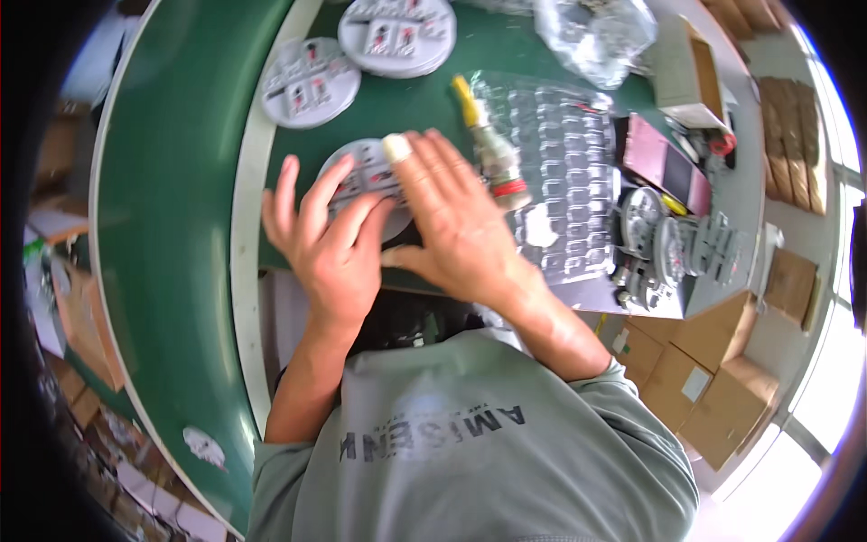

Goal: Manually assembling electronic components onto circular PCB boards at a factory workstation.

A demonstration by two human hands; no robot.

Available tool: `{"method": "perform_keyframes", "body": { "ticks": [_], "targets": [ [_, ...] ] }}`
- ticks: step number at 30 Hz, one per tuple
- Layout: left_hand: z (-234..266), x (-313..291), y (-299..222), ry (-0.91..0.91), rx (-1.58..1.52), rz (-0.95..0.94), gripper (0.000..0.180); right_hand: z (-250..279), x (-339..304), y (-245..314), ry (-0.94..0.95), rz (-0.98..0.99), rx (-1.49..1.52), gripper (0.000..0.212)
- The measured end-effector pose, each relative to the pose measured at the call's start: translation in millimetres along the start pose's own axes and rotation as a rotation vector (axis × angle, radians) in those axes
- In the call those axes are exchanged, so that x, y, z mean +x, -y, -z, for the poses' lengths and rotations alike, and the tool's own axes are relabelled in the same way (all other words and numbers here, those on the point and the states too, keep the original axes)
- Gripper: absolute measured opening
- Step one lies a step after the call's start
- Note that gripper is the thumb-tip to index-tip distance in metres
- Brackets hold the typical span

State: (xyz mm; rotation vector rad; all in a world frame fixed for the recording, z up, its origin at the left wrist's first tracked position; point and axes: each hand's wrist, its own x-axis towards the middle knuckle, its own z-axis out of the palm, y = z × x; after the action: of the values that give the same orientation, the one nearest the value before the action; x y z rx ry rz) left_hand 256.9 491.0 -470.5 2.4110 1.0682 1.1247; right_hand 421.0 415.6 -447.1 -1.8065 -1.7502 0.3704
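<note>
A grey round plate [359, 157] with small dark and red parts on its face lies on the green table, partly hidden under both hands. My left hand [330, 239] is over its left and near side. The thumb and index finger are pinched together at the plate, the other fingers spread; whatever is in the pinch is hidden. Stretched flat across the right side of the plate is my right hand [456, 217], its index finger wearing a pale fingertip cover [396, 147]. Right of that hand is a clear bottle [495, 154] with a yellow nozzle and a red band.
Stacked plates [397, 36] and another round plate [312, 83] sit farther back. A clear plastic compartment tray [564, 181] lies right of the bottle. Beyond it are a pink box [664, 163] and grey round parts [643, 217]. A green belt [172, 226] runs at left.
</note>
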Motion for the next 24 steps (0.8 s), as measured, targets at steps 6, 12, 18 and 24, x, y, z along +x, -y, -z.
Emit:
{"method": "perform_keyframes", "body": {
  "ticks": [6, 12, 18, 24],
  "targets": [
    [7.7, 10.9, 0.0, 0.154, 0.075, -0.096, 0.010, -9.7, 5.8, -2.0, -0.049, 0.042, 0.007, 0.110],
    [19.1, 6.1, 3.1, 0.238, 0.003, -0.150, 0.016, -9.7, 3.1, 8.2, -0.079, 0.061, -0.023, 0.108],
    [62.9, 16.7, 4.3, 0.355, -0.228, 0.023, 0.028, 3.0, 9.4, 7.4, -0.048, 0.085, 0.009, 0.108],
    [78.5, 39.1, 26.4, 0.254, -0.052, -0.565, 0.028, 60.8, 8.8, 19.9, 0.252, 0.076, 0.376, 0.100]
  ]
}}
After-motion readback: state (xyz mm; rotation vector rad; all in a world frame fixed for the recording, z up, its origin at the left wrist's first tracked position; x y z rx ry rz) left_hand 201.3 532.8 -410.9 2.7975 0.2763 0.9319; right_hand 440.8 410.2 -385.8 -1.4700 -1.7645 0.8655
